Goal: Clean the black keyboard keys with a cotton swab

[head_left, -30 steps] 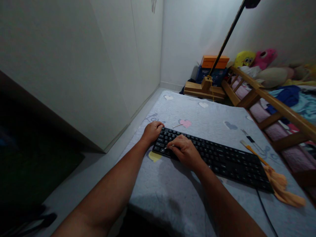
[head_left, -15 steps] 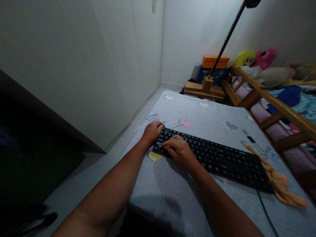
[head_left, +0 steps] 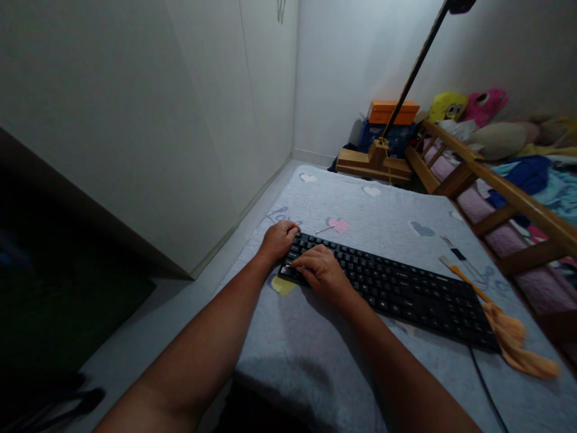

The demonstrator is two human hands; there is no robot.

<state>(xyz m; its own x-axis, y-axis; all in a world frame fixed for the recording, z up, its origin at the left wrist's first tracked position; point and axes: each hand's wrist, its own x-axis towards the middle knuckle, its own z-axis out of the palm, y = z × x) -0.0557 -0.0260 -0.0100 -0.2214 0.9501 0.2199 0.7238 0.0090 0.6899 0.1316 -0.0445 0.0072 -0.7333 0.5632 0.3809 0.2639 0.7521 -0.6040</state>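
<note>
A black keyboard (head_left: 406,294) lies at a slant on the cloth-covered table (head_left: 315,361). My left hand (head_left: 279,240) is closed round the keyboard's far left corner. Over the left-hand keys, my right hand (head_left: 324,273) pinches a cotton swab (head_left: 288,266), whose white tip is at the keys near the lower left corner. Most of the swab is hidden by my fingers. Another cotton swab (head_left: 325,229) rests on the cloth just beyond the keyboard.
Right of the keyboard lie a flat brush (head_left: 451,264), an orange cloth (head_left: 509,343) and a small tool with a black grip (head_left: 458,254). A cable (head_left: 487,385) runs off the near edge. A pale cabinet (head_left: 180,132) stands left, a wooden bed rail (head_left: 509,186) right.
My right hand has shifted slightly left, bringing the swab's tip towards the keyboard's left edge. My left hand and the keyboard have stayed in place.
</note>
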